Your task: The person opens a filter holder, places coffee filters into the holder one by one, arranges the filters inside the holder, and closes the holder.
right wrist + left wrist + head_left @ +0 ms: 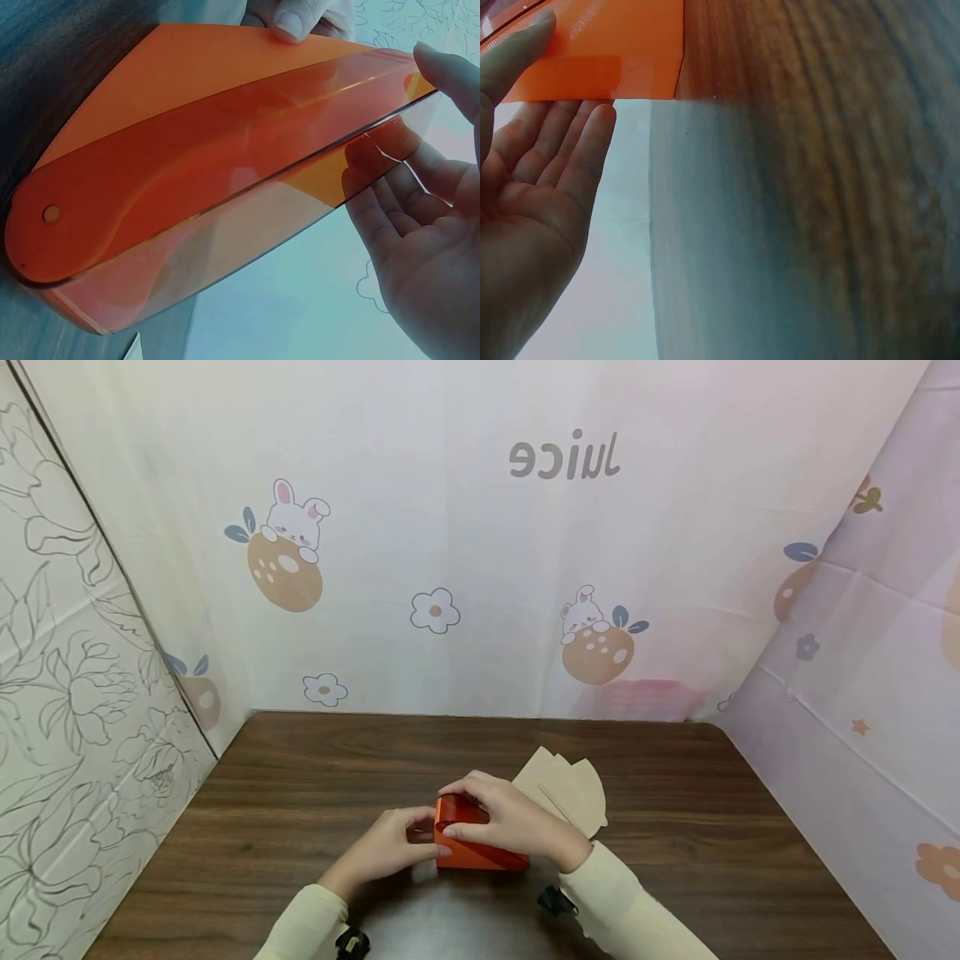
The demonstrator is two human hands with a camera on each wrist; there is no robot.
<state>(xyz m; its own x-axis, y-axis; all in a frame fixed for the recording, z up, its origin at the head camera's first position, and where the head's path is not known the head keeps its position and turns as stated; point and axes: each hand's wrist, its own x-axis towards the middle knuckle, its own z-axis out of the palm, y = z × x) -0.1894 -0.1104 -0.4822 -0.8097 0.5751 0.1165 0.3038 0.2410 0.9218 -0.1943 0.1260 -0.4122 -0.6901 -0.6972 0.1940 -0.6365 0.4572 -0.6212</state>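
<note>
An orange plastic box (480,858) with a reddish see-through lid (187,180) stands on the table. The lid turns on a round pin at one end; in the right wrist view it lies at an angle to the box's side. My left hand (386,843) holds the box's left end, thumb on the front face and the other fingers behind. With thumb and fingers on opposite sides, my right hand (517,817) grips the lid near its free end. Right behind that hand lie several beige fan-shaped coffee filter papers (577,793), overlapping.
The dark wood-grain table (300,777) runs back to a printed curtain (450,527). A second patterned cloth (75,693) hangs along the left, and the curtain continues on the right side.
</note>
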